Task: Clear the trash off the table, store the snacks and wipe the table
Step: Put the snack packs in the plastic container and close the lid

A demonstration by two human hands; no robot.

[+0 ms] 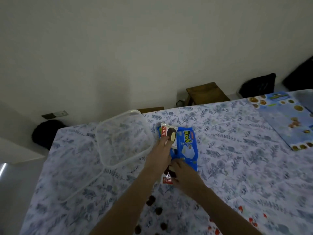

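Note:
My left hand (pixel 161 150) pinches a white-and-red Choco Pie packet (pixel 170 134), thumb on its face, over the far end of a blue snack packet (pixel 188 146) lying on the table. My right hand (pixel 185 175) is just behind it at the blue packet's near end, fingers curled on a small red-and-dark wrapper (pixel 167 179). A clear plastic container (pixel 123 138) stands open just left of my left hand. Its clear lid (pixel 71 189) lies flat nearer the left edge. Several brown crumbs (pixel 150 200) are scattered on the cloth between my forearms.
The table carries a blue floral cloth (pixel 237 158). A flat blue printed box (pixel 288 119) lies at the far right. Beyond the far edge stand a wooden stool (pixel 206 94) and black bags (pixel 257 85). A dark object (pixel 45 133) sits past the left corner.

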